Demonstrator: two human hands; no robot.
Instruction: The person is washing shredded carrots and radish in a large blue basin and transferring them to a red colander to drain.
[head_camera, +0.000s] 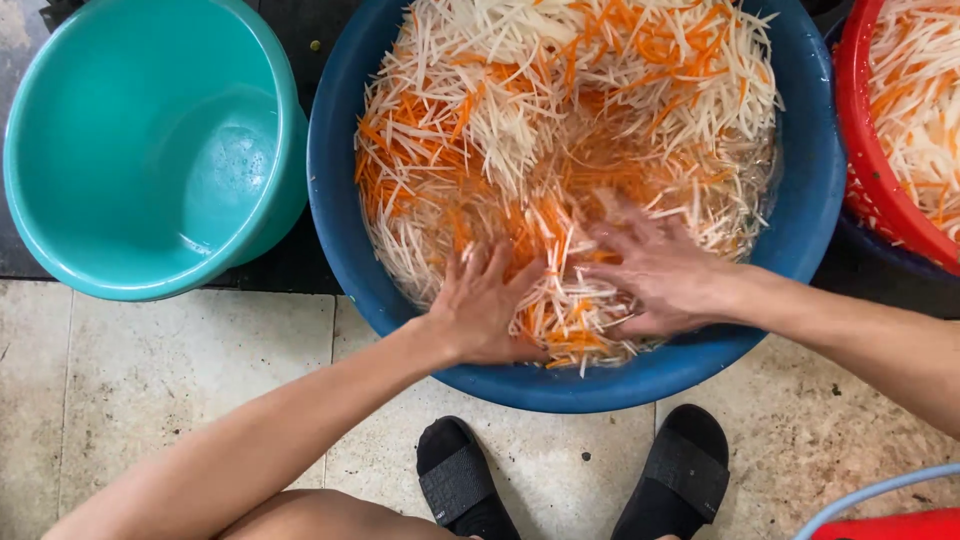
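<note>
A large blue basin (340, 230) on the floor holds a heap of shredded white and orange vegetable strips (560, 120) lying in water. My left hand (485, 305) lies flat, fingers spread, on the strips at the near edge of the basin. My right hand (655, 270) is also spread and pressed into the wet strips just to its right, slightly blurred. Neither hand grips anything.
A teal basin (150, 150) with a little water stands at the left. A red basket (870, 150) of the same shreds sits at the right edge. My feet in black slippers (460, 480) rest on the tiled floor (170, 370) below. A light blue hose (880, 490) curves at bottom right.
</note>
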